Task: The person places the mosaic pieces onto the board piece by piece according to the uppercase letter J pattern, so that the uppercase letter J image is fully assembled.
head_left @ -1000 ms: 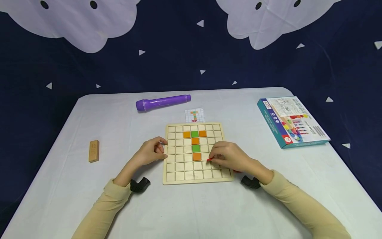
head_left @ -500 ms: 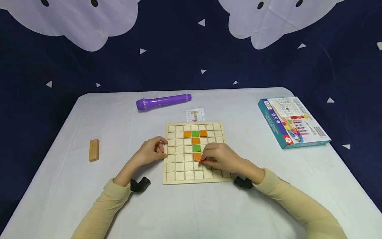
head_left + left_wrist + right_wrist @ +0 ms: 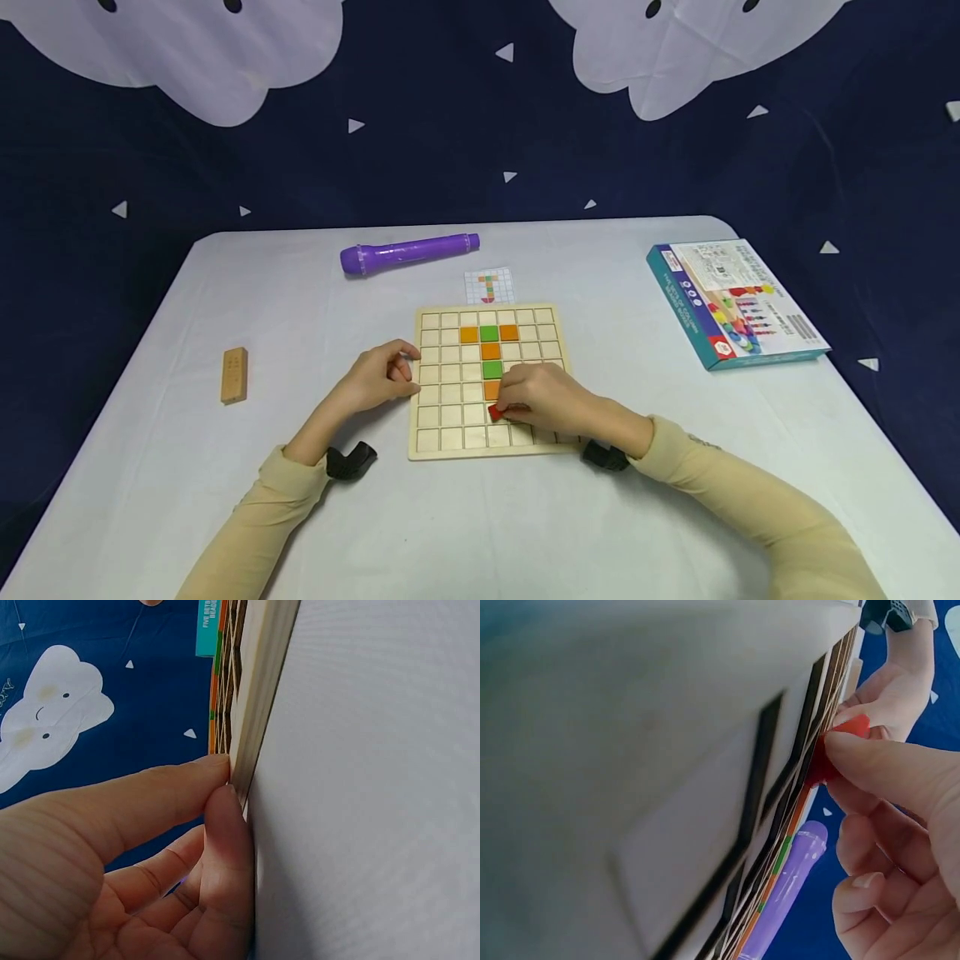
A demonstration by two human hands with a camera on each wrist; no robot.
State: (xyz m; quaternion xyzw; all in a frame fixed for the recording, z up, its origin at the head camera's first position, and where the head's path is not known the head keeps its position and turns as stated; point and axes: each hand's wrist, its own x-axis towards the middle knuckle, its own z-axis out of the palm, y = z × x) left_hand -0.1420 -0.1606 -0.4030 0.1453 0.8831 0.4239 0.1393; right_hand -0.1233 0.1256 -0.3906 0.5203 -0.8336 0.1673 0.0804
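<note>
My right hand [image 3: 543,398] pinches a small red tile [image 3: 494,412] between thumb and fingers, low over the wooden grid board [image 3: 450,437]. The tile is tilted at the cell just below the lowest orange tile [image 3: 491,389]; its full shape is partly covered by the fingers. In the right wrist view, the thumb presses against the red tile [image 3: 855,725]. Orange and green tiles [image 3: 489,333] form a T on the board. My left hand [image 3: 378,377] rests thumb and index fingertips against the board's left edge, also seen close up at the board's side [image 3: 259,697].
Behind the board lies a small printed pattern card [image 3: 490,286], with a purple microphone-shaped tube [image 3: 409,253] farther back. A wooden block [image 3: 234,376] lies to the left. A flat teal-edged box [image 3: 738,304] sits at the right.
My right hand has moved left across the board with the red tile, which has turned so more of its face shows. The left hand stays at the board's edge.
</note>
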